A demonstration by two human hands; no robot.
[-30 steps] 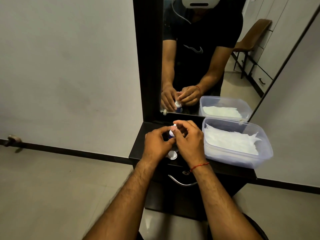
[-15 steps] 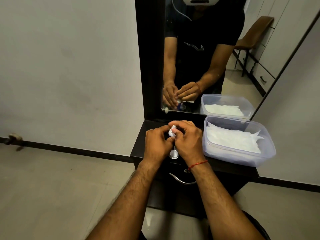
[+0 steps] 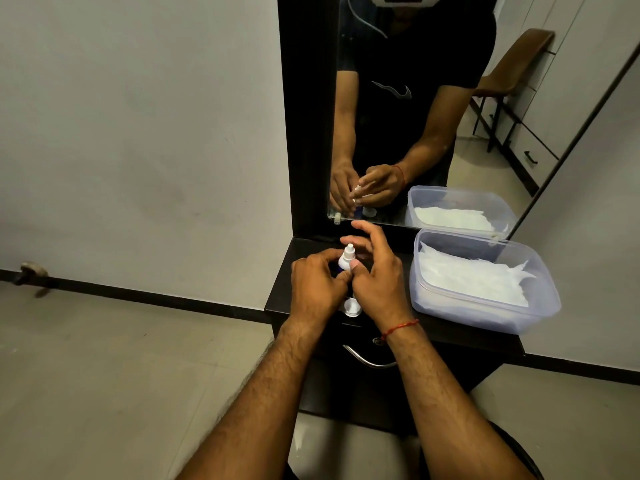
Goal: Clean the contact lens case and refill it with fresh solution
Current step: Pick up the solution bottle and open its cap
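A small solution bottle (image 3: 346,258) with a white pointed top stands upright between my hands over the black dresser top (image 3: 282,299). My left hand (image 3: 313,287) grips its dark body from the left. My right hand (image 3: 379,275) has its thumb against the bottle's neck, while its fingers are lifted and spread loosely above and behind the top. A small round white piece of the lens case (image 3: 352,308) lies on the dresser top just below my hands, mostly hidden by them.
A clear plastic tub (image 3: 485,311) holding white tissues (image 3: 474,277) stands on the right of the dresser top. A mirror (image 3: 433,116) rises right behind my hands. A metal drawer handle (image 3: 369,361) is below the front edge. Bare floor lies to the left.
My right hand's fingers have come off the bottle's top and spread open, so the white tip now shows. My left hand keeps its hold on the bottle.
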